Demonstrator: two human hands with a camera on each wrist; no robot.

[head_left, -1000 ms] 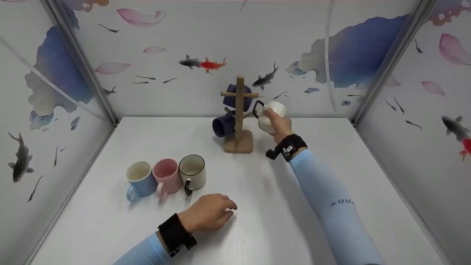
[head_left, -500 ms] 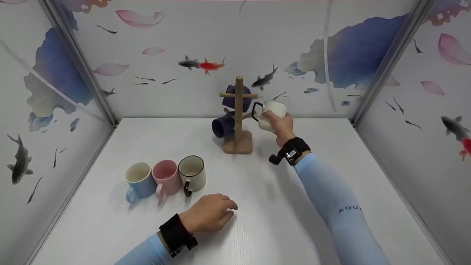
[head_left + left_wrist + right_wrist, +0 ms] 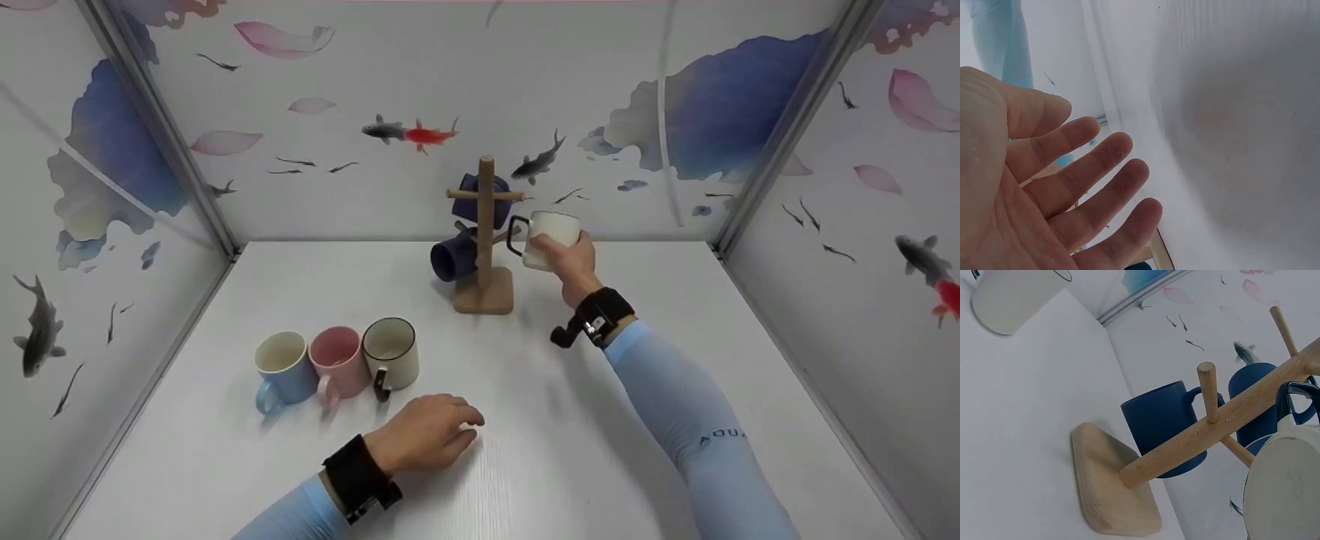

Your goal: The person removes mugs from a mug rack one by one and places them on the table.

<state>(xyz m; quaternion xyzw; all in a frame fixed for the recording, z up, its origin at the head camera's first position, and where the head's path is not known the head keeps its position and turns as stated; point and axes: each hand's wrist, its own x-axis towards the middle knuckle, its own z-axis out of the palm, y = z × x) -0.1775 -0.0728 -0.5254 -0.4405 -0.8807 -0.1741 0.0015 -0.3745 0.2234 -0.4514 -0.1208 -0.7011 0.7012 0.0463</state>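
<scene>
My right hand (image 3: 568,259) grips a white mug (image 3: 553,229), thumb across its near side, off the table to the right of a wooden mug rack (image 3: 486,247). The mug's black handle (image 3: 1284,402) points left at the rack and lies close to a lower peg (image 3: 1237,450). Two dark blue mugs hang on the rack, the lower mug (image 3: 452,259) with its mouth facing out left and the upper mug (image 3: 469,201) behind the post. Near the front, my left hand (image 3: 427,433) hovers low over the table, palm down, fingers loosely bent, holding nothing.
A row of mugs stands left of centre on the white table (image 3: 525,465): a blue mug (image 3: 296,382), a pink mug (image 3: 346,375) and a cream mug (image 3: 401,364) with a dark rim, handles toward me. Printed wall panels (image 3: 300,202) enclose the table behind and at both sides.
The white mug has dropped slightly and turned more upright, its handle shifting a little down and left. My right forearm has moved slightly right. My left hand has stayed in place.
</scene>
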